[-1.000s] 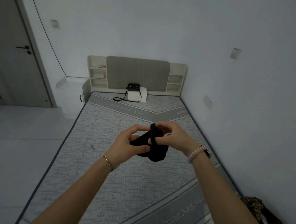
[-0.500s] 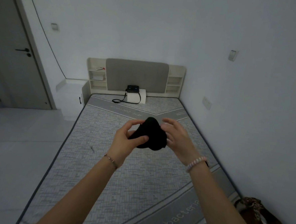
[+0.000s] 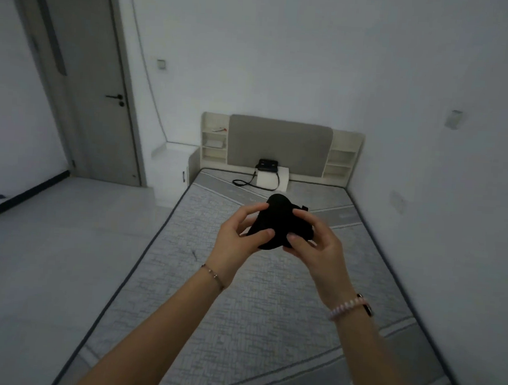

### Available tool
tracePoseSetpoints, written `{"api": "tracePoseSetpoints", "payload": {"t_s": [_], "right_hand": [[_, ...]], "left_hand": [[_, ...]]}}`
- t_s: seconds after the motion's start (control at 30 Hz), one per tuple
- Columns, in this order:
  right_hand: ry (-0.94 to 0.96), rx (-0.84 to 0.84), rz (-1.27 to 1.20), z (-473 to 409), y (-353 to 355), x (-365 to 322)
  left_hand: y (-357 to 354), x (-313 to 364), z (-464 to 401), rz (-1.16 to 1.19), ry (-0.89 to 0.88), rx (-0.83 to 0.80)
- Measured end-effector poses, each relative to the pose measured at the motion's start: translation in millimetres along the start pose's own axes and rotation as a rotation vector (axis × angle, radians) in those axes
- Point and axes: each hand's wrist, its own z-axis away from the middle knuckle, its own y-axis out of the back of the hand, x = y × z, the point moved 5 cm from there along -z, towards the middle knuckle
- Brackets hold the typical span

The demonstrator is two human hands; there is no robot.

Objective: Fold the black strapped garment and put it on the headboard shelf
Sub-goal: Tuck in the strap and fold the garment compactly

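Garment [image 3: 277,220], black and bunched small, held in both hands above a bare mattress [image 3: 240,295].
Going from largest to smallest: the mattress runs to a headboard [image 3: 279,146] well ahead, with open shelves [image 3: 339,164] at each side. The left hand [image 3: 238,239] pinches the bundle's left edge, thumb on top; the right hand [image 3: 312,240] cups its right side, fingers curled. A strap end [image 3: 304,208] pokes out at the right; loosened, it could likely undo the fold, or the bundle could drop while carried.
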Motion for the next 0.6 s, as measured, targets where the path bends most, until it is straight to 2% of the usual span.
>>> {"api": "tracePoseSetpoints", "payload": {"t_s": [0.27,0.6], "right_hand": [[0.028,-0.256,0.001,16,-113,0],[-0.006,-0.554,-0.095,105,-353,-8]], "left_hand": [[112,31,62,-0.042,-0.052,0.223],[316,102,214,-0.098,-0.103,0.547]]}}
